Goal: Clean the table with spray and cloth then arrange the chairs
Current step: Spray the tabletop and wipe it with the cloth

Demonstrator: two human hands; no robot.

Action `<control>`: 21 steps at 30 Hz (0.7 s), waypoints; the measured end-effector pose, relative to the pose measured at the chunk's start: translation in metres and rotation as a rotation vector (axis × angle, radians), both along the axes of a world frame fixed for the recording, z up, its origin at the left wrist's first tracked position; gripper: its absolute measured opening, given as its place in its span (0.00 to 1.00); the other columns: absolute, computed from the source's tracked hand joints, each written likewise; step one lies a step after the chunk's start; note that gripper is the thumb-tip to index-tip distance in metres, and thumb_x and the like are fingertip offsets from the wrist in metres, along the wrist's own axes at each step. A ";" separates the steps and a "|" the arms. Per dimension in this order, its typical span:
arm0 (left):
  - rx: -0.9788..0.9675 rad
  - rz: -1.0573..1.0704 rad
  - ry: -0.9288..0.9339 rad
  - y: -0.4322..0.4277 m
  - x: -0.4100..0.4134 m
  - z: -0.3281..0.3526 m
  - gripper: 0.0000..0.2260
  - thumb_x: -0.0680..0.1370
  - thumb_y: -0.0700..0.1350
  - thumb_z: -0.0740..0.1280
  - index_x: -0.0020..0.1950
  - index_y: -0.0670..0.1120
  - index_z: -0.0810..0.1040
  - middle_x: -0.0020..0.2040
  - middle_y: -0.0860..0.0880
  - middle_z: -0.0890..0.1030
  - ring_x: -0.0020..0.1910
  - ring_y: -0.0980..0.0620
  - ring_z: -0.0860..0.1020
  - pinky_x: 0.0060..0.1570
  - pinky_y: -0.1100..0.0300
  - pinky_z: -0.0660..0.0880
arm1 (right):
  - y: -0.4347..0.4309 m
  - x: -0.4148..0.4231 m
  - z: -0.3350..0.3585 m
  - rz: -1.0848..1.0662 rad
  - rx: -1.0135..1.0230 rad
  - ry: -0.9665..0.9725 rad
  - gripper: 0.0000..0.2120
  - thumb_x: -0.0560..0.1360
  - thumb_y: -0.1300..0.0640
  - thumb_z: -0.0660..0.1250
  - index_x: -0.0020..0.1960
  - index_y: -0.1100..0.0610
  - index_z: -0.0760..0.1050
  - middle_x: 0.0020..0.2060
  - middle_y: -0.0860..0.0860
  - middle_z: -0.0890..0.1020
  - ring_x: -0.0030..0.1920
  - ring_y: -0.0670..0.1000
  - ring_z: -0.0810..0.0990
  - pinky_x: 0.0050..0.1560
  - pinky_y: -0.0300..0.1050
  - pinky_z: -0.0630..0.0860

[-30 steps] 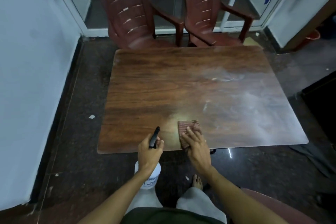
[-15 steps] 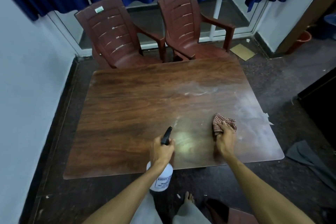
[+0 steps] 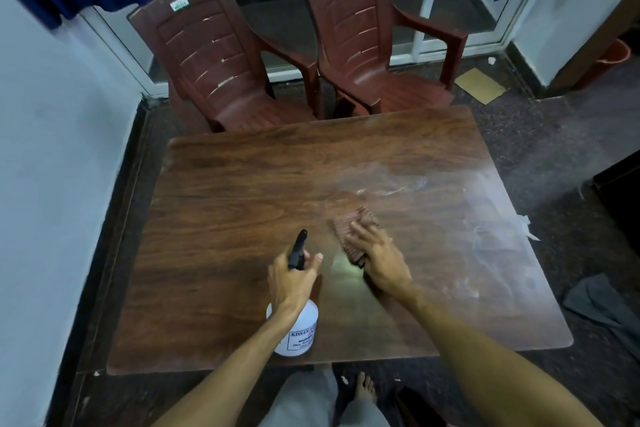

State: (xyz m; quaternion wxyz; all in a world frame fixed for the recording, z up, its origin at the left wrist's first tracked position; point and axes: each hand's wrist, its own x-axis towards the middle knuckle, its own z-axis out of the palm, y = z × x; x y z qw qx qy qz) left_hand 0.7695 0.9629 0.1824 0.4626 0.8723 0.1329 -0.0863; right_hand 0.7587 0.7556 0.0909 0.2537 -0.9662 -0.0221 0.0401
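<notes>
Take the desk (image 3: 225, 218) as the dial, with the person at 6 o'clock. Beyond its far edge stand the left chair (image 3: 221, 55) at 11 o'clock and the right chair (image 3: 360, 31) at 1 o'clock, side by side. At 6 o'clock, over the near edge, the left hand (image 3: 291, 277) holds the spray bottle (image 3: 298, 326). Just right of it, the right hand (image 3: 377, 256) lies on the cloth (image 3: 353, 218), near the desk's middle.

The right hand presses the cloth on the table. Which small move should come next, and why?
Probably slide the cloth to the right under the right hand: whitish smears cover that side of the table, and the left hand only holds the spray bottle.
</notes>
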 end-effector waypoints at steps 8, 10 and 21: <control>-0.048 0.014 -0.048 0.010 0.075 -0.001 0.10 0.73 0.44 0.77 0.37 0.44 0.78 0.31 0.49 0.81 0.33 0.53 0.79 0.39 0.55 0.76 | 0.038 0.087 -0.006 0.054 -0.037 -0.014 0.34 0.67 0.62 0.61 0.74 0.51 0.70 0.77 0.53 0.65 0.77 0.59 0.60 0.77 0.58 0.56; -0.068 0.013 -0.034 0.011 0.092 -0.002 0.09 0.74 0.44 0.77 0.38 0.44 0.79 0.32 0.48 0.81 0.35 0.51 0.80 0.40 0.56 0.76 | 0.021 0.122 -0.004 -0.179 -0.020 0.015 0.31 0.70 0.66 0.62 0.73 0.53 0.71 0.76 0.55 0.65 0.77 0.60 0.61 0.77 0.60 0.55; -0.041 -0.002 -0.081 0.027 0.137 -0.009 0.08 0.74 0.43 0.76 0.39 0.43 0.79 0.33 0.50 0.81 0.35 0.55 0.79 0.35 0.64 0.74 | 0.050 0.196 0.000 -0.326 -0.013 0.077 0.30 0.72 0.60 0.55 0.74 0.53 0.70 0.77 0.57 0.63 0.78 0.63 0.57 0.77 0.64 0.52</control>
